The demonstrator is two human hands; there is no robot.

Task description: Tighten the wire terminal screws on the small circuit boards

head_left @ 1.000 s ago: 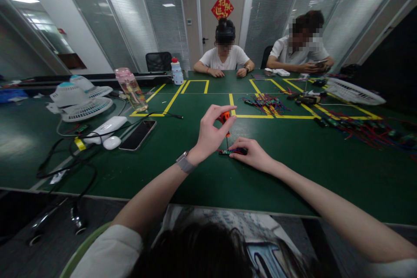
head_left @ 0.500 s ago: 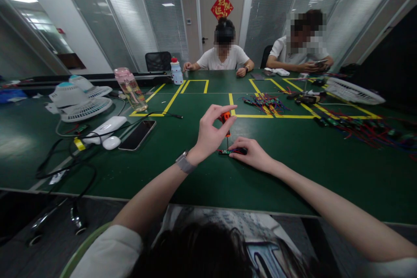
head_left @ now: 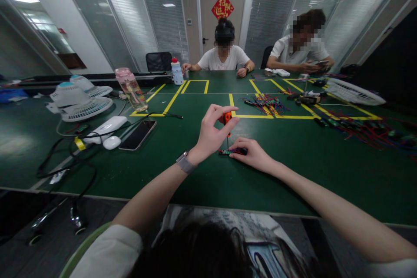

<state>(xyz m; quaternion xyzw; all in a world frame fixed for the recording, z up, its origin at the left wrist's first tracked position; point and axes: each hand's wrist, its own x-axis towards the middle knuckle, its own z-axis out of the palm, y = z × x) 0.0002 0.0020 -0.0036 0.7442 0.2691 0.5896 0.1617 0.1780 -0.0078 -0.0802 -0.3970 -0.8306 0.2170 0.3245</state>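
My left hand (head_left: pixel 211 131) is closed around the orange and black handle of a screwdriver (head_left: pixel 228 117). The screwdriver stands upright, and its thin shaft runs down to a small green circuit board (head_left: pixel 224 152) on the table. Whether its tip sits in a screw is too small to make out. From the other side, my right hand (head_left: pixel 256 154) grips the board's right end with thumb and fingers. Red and blue wires and a black part of the board show beside those fingers, partly hidden by them.
On the green table (head_left: pixel 182 173), a phone (head_left: pixel 138 135), white case (head_left: pixel 106 130), black cables, fans (head_left: pixel 86 108) and a pink bottle (head_left: pixel 130 89) lie left. Wired boards (head_left: pixel 265 103) are heaped ahead, with more at right (head_left: pixel 365 130). Two people sit opposite.
The orange handle has turned slightly within my left hand's fingers, and that hand has shifted a touch to the right. My right hand and the circuit board stay in place.
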